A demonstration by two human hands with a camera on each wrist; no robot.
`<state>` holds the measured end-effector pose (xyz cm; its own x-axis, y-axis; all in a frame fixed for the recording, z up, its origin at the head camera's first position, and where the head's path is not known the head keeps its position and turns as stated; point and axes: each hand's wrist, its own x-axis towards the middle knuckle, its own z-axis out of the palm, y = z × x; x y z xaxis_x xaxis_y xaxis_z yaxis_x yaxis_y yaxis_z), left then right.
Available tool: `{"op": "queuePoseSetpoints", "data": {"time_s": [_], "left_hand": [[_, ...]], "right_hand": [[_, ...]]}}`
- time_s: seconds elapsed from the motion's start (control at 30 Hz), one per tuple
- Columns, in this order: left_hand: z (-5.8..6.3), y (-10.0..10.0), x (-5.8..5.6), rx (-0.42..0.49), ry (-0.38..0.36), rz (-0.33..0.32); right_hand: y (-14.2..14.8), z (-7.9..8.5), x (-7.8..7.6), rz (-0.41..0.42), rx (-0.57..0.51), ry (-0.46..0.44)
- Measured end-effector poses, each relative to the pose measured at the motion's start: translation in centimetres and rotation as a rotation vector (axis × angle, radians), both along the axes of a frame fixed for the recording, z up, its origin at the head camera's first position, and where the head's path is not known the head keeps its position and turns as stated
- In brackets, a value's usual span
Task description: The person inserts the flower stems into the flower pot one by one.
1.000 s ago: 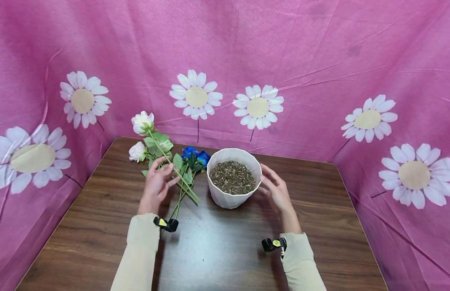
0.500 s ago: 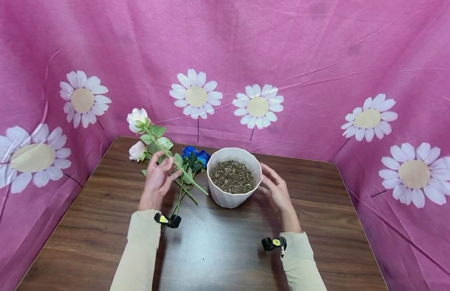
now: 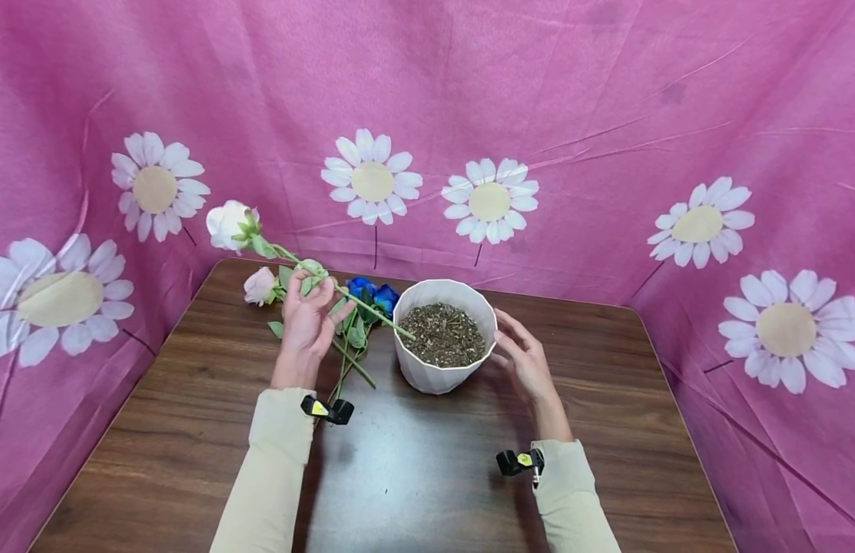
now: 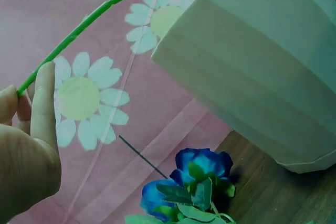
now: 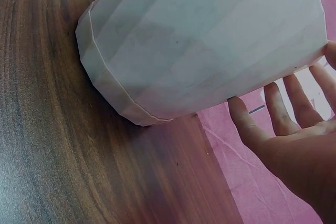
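Note:
In my left hand (image 3: 304, 330) I pinch the green stem (image 4: 79, 27) of a white artificial rose (image 3: 228, 225). Its bloom points up and left, and the bare lower end slants down over the rim of a white faceted pot (image 3: 432, 379). That end overlaps the dark, crumbly soil (image 3: 446, 338) inside. On the pot's other side is my right hand (image 3: 527, 369). Its fingertips rest against the outer wall, the fingers extended and spread, as the right wrist view (image 5: 299, 135) shows.
Left of the pot lie blue roses (image 3: 386, 299) and a pale pink rose (image 3: 260, 286), their stems (image 3: 358, 365) pointing toward the near side. All stand on a brown wooden table (image 3: 607, 384). A pink curtain (image 3: 572, 92) with printed daisies encloses the back and sides.
My left hand has lifted the white rose, tilting its bloom further left and carrying the stem's lower end right and up over the pot's rim. The right hand and pot stay in place.

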<state>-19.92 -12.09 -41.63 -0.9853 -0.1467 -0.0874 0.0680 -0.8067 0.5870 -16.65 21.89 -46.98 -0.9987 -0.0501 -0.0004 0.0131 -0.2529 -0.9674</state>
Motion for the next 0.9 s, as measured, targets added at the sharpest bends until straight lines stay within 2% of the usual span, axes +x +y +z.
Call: {"op": "queuePoseSetpoints", "data": {"time_s": [0.23, 0.4, 0.53, 0.73, 0.9], "left_hand": [[0.7, 1.2, -0.4, -0.106, 0.033, 0.096], [0.9, 1.9, -0.6, -0.172, 0.055, 0.126], [1.0, 2.7, -0.8, -0.270, 0.099, 0.150], [1.3, 3.8, -0.8, -0.441, 0.150, 0.162], [1.3, 4.5, -0.9, -0.493, 0.180, 0.151]], "right_hand": [[0.0, -0.1, 0.0, -0.005, 0.004, -0.006], [0.0, -0.1, 0.0, -0.009, 0.006, 0.002], [0.0, -0.1, 0.0, -0.011, 0.007, 0.001], [0.0, -0.1, 0.1, -0.009, 0.002, 0.001], [0.0, -0.2, 0.0, -0.006, 0.012, 0.001]]}}
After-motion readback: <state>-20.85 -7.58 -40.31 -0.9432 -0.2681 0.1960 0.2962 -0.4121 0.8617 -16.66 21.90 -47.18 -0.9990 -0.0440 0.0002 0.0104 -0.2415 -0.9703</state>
